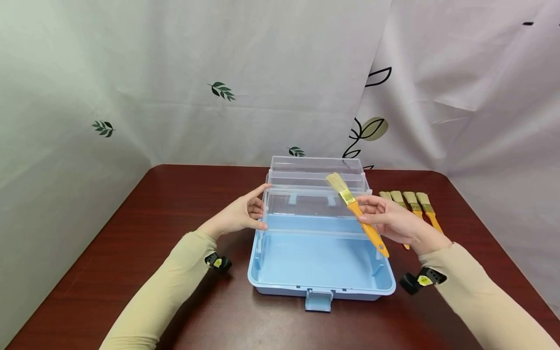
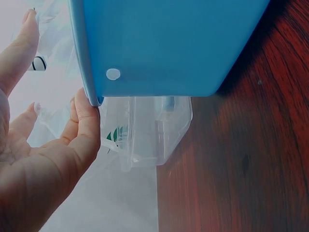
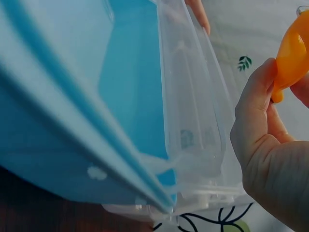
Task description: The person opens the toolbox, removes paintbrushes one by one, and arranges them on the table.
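My right hand (image 1: 391,218) pinches the orange handle of a paintbrush (image 1: 345,194) between thumb and fingers, its pale bristles pointing up and to the left. The brush is over the right part of a light-blue toolbox (image 1: 310,262), whose lid is raised and whose bottom compartment shows bare. In the right wrist view only part of the orange handle (image 3: 294,48) appears. My left hand (image 1: 238,211) holds the left end of a clear tray (image 1: 306,201), thumb on the near side and index finger on the far side. Other fingers (image 2: 87,116) touch the blue rim.
Several more paintbrushes (image 1: 424,201) lie side by side on the dark red-brown table (image 1: 197,189), partly behind my right hand. A blue latch (image 1: 318,300) hangs from the box's front. Behind the table hangs a pale cloth (image 1: 280,58) with leaf prints.
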`<state>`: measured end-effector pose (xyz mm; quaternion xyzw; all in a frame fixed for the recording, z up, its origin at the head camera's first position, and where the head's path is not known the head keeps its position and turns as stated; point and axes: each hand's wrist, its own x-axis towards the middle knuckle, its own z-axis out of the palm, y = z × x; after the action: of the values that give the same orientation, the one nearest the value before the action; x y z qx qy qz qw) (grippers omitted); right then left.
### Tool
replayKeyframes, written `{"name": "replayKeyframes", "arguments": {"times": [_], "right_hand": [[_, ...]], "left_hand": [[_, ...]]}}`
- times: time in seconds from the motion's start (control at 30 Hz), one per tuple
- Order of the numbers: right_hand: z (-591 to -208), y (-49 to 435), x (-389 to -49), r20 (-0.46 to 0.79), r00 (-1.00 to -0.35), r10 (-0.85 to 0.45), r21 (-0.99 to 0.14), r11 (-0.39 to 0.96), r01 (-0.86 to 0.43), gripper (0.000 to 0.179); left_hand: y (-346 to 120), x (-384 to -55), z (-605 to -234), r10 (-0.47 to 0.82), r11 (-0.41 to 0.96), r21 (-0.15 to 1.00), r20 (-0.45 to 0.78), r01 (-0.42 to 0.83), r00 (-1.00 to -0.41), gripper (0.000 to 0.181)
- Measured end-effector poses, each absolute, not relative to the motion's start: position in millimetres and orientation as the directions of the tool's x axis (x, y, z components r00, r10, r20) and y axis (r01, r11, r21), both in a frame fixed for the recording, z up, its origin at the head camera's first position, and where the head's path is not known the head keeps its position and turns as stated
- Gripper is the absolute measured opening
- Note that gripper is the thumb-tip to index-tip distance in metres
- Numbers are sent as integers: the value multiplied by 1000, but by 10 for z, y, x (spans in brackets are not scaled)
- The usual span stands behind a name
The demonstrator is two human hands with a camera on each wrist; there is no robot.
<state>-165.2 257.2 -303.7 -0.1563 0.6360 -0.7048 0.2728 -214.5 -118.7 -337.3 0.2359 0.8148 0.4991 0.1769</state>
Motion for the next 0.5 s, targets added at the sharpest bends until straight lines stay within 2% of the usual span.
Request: {"name": "replayKeyframes", "arguments": {"times": [0.5], "right_hand": [[-3173, 2903, -1565, -95, -801, -591, -964, -146, 221, 33]], "left_hand": [[-1201, -2132, -3429, 561, 386, 902, -63, 194, -826, 103]]}}
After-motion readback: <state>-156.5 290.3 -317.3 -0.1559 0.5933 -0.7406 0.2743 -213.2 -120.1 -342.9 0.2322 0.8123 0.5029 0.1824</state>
